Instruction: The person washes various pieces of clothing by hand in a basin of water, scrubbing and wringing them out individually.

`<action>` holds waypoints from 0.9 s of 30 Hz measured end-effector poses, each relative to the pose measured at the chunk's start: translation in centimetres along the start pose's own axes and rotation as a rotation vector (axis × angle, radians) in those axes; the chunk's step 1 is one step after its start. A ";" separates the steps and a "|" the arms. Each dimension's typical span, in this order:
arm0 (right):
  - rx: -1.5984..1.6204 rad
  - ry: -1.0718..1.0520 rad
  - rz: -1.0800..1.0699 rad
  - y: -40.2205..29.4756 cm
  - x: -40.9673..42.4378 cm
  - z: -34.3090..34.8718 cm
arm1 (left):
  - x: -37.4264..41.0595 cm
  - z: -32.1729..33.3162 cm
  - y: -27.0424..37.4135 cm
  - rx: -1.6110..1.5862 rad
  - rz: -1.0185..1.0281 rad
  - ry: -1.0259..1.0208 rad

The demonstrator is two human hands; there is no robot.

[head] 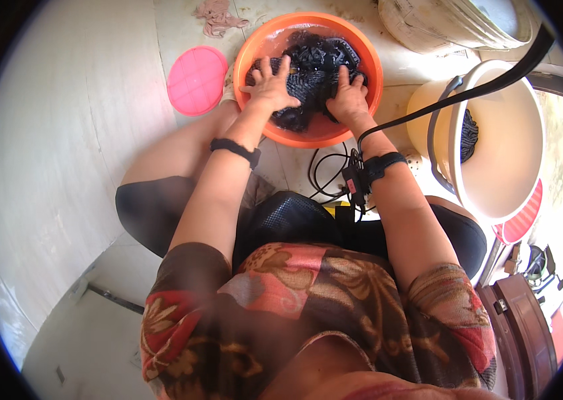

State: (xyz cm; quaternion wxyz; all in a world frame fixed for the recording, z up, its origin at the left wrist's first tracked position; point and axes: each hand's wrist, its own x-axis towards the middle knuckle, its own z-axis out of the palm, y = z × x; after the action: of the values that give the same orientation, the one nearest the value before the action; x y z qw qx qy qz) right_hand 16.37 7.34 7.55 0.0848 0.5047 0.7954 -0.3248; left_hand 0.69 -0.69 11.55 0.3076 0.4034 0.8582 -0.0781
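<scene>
A wet, dark knitted cloth lies bunched in water inside an orange plastic basin on the tiled floor. Over its left side my left hand is spread, fingers apart and touching the fabric. My right hand rests at the cloth's right edge, close to the basin wall, with its thumb apart from the fingers. Whether the right fingers pinch any fabric is hidden. Dark bands circle both wrists, and a black cable runs off from the right one.
A cream bucket with a grey handle stands at right, dark cloth inside it. Behind is a large white tub. Left of the basin lie a pink plastic lid and a pinkish rag. Loose cables hang below the basin.
</scene>
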 end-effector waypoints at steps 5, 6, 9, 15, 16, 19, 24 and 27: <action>-0.483 -0.242 -0.146 -0.7 -2.0 1.3 | 1.5 4.4 0.3 0.271 0.001 -0.140; -0.467 -0.225 -0.139 0.3 -1.6 2.5 | 1.9 4.8 0.4 0.268 0.008 -0.146; -0.342 -0.266 -0.068 2.1 0.0 4.0 | 3.2 4.4 0.2 0.203 0.018 -0.226; 0.989 -0.412 0.189 4.0 3.4 3.7 | 7.4 6.2 -3.5 -0.527 0.007 0.064; 1.209 -0.369 0.337 3.1 2.4 2.5 | 5.2 4.1 -2.1 -0.715 -0.029 0.067; 1.482 -0.488 0.609 1.6 1.4 -0.4 | 1.6 1.0 0.4 -0.881 0.059 0.211; 1.800 -0.781 0.290 0.9 0.8 -3.3 | -6.2 -4.7 5.4 -1.018 0.325 0.254; 2.110 -0.879 -0.045 0.0 0.5 -5.2 | -8.6 -5.5 6.5 -0.943 0.481 0.286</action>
State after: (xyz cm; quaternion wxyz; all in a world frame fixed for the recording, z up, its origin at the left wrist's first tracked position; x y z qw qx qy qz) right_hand 17.13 10.87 11.32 -0.1161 0.1527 0.0367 -0.9807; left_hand 7.13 0.23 21.75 0.3447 0.4132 0.7169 0.4432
